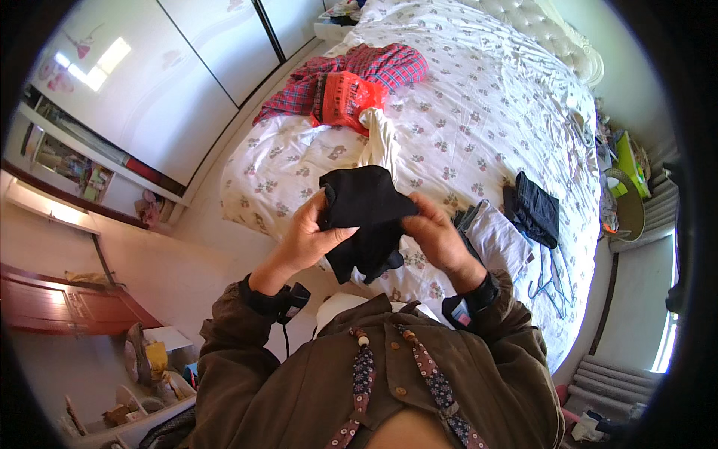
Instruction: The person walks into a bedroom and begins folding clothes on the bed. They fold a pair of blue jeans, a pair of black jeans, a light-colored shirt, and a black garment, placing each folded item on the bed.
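A black cloth garment (367,199) is held up between both hands, its lower part hanging loose in front of the bed's edge. My left hand (314,227) grips its left side, the thumb lying across the front of the fabric. At its right side, my right hand (435,233) pinches the edge between thumb and fingers, slightly blurred. Just behind the garment, a cream cloth (380,137) lies on the floral bed sheet (443,140). To the right of my right hand are a light grey folded cloth (496,233) and a dark folded garment (535,210).
Blue hangers (552,280) lie at the bed's right edge. Farther back on the bed are a red plastic bag (345,101) and a red plaid cloth (392,62). A white wardrobe (151,95) stands at the left, and a cluttered shelf (134,412) is at the lower left.
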`<state>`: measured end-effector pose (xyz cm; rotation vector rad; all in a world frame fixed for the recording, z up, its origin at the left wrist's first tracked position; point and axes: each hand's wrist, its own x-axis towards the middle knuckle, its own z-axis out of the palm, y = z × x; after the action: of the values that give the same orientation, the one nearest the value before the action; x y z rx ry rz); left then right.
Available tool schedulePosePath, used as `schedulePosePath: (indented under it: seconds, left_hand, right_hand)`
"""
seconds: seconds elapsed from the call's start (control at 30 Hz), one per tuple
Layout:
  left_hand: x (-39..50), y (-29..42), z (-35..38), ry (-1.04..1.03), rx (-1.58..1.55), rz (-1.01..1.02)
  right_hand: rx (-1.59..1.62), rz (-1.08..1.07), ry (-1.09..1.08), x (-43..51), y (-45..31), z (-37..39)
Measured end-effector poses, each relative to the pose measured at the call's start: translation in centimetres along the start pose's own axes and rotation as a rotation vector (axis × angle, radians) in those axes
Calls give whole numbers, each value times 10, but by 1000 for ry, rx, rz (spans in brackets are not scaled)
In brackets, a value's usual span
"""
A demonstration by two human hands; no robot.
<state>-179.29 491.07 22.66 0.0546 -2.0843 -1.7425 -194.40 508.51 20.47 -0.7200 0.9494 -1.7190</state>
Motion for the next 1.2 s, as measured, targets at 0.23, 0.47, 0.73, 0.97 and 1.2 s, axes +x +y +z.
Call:
schedulePosePath:
  seconds: [0.23, 0.47, 0.73, 0.97, 1.2]
  left_hand:
    - [-15, 20, -52, -86, 20, -141]
    - [-55, 21, -110, -74, -20, -311]
    - [-92, 52, -136, -181, -873, -471]
    - [-94, 39, -162, 168, -781, -681]
    - [-73, 80, -205, -18, -448, -652]
  right_hand:
    - [-86, -136, 112, 30, -43, 41]
    - [-248, -328, -67, 66, -84, 115]
    - [-621, -169, -250, 78, -12, 200]
    - [-807, -329, -515, 77, 60, 217]
    - [-969, -310, -231, 86, 35, 198]
